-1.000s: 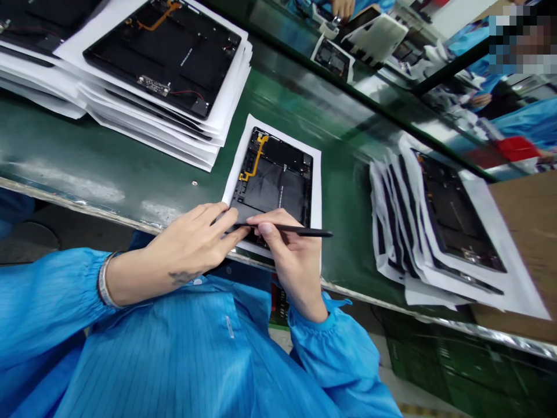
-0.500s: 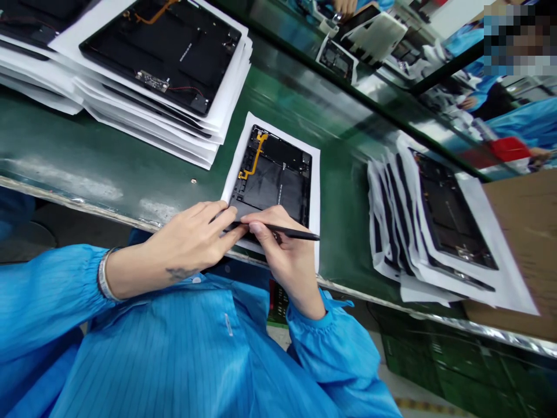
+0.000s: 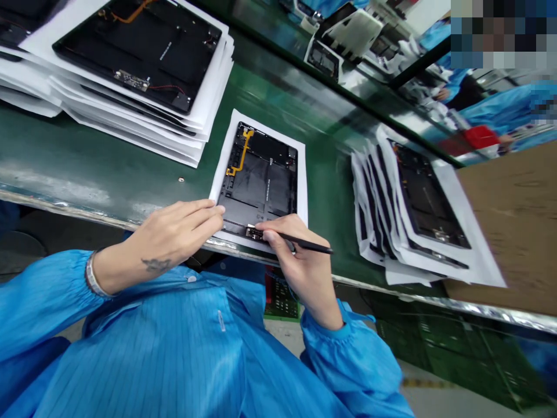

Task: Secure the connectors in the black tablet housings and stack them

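Observation:
A black tablet back housing [image 3: 256,180] lies on a white paper sheet [image 3: 214,191] with an orange flex cable [image 3: 240,152] along its upper left. My left hand [image 3: 178,232] lies flat, its fingertips at the housing's lower left edge. My right hand [image 3: 287,247] pinches a slim black stylus-like tool [image 3: 311,245] at the housing's lower edge. Just beside those fingertips sits a small metal connector part [image 3: 254,233]. The tool's tip is hidden behind my fingers.
Stacks of similar housings on paper sheets stand at upper left [image 3: 139,58] and right [image 3: 413,203] on the green bench [image 3: 304,116]. Cardboard [image 3: 509,220] lies at far right. Blue-sleeved co-workers work beyond a dark rail.
My left hand has drawn back to the housing's edge. My right hand has shifted along the lower edge, uncovering the small metal part. The view has moved slightly.

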Demonstrator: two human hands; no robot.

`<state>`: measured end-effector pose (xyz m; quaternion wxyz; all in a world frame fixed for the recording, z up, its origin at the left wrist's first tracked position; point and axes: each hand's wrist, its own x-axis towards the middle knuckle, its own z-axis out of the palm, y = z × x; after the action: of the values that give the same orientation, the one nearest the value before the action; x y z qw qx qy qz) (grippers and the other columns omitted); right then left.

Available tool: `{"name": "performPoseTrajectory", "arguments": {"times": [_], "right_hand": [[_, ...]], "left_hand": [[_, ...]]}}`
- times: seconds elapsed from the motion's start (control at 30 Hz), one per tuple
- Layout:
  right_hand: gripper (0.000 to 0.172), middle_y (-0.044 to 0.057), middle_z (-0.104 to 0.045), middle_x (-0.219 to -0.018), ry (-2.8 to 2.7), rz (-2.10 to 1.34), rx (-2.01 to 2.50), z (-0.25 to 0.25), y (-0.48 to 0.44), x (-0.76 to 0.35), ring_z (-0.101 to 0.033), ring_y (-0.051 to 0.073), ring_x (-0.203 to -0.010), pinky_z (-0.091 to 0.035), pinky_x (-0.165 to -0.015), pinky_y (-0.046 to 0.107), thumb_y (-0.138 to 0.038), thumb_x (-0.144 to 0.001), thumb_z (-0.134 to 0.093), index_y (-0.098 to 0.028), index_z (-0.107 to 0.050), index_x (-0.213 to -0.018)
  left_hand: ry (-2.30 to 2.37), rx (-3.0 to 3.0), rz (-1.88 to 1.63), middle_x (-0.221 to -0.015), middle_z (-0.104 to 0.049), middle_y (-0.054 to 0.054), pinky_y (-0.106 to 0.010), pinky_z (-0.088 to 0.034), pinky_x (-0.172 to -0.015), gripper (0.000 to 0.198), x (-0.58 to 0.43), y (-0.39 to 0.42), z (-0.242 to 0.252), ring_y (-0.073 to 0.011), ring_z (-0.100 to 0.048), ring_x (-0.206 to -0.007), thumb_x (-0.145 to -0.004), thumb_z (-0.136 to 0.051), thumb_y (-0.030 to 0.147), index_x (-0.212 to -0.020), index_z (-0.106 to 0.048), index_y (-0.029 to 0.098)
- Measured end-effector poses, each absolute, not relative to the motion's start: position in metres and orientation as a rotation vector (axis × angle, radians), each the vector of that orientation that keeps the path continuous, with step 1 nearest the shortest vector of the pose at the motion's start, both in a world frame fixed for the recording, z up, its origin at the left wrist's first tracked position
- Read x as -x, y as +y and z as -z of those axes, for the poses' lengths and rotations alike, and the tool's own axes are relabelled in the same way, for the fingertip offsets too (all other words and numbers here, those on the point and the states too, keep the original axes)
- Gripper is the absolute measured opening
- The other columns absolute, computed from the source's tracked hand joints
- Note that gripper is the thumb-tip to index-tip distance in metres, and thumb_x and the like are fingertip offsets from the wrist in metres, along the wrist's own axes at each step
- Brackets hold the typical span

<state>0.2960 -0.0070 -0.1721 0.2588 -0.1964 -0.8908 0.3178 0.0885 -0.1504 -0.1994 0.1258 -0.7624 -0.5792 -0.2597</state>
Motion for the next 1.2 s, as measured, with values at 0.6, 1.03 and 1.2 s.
{"name": "performPoseTrajectory", "arguments": {"times": [0.6,1.03,1.2], "right_hand": [[0.018,0.005,-0.071,-0.090,-2.466,-0.615,0.372,0.174,-0.026,-0.295,-0.060,0.020,-0.085,-0.051,-0.077,0.037,-0.008,-0.096,-0.057,-0.021,-0.068,-0.103],[0.016,0.006,-0.070,-0.087,-2.630,-0.451,0.315,0.171,-0.025,-0.296,-0.060,0.022,-0.087,-0.052,-0.076,0.037,-0.013,-0.097,-0.057,-0.020,-0.069,-0.103],[0.014,0.004,-0.073,-0.087,-2.310,-0.844,0.522,0.173,-0.011,-0.296,-0.065,0.018,-0.079,-0.053,-0.072,0.034,-0.021,-0.099,-0.059,-0.021,-0.073,-0.096]], "left_hand": [[-1.590,2.145,0.633,-0.108,-0.073,-0.012,-0.035,-0.051,-0.080,0.030,-0.103,-0.131,0.199,-0.0246,-0.067,-0.100,-0.103,-0.041,0.014,-0.113,-0.070,0.011],[-1.622,2.192,0.705,-0.113,-0.071,-0.015,-0.038,-0.052,-0.084,0.026,-0.103,-0.133,0.203,-0.0272,-0.066,-0.106,-0.099,-0.049,0.012,-0.117,-0.068,0.009],[-1.741,2.318,0.782,-0.126,-0.067,-0.015,-0.043,-0.054,-0.093,0.041,-0.099,-0.138,0.203,-0.0284,-0.062,-0.120,-0.092,-0.047,0.003,-0.126,-0.065,0.014]]}}
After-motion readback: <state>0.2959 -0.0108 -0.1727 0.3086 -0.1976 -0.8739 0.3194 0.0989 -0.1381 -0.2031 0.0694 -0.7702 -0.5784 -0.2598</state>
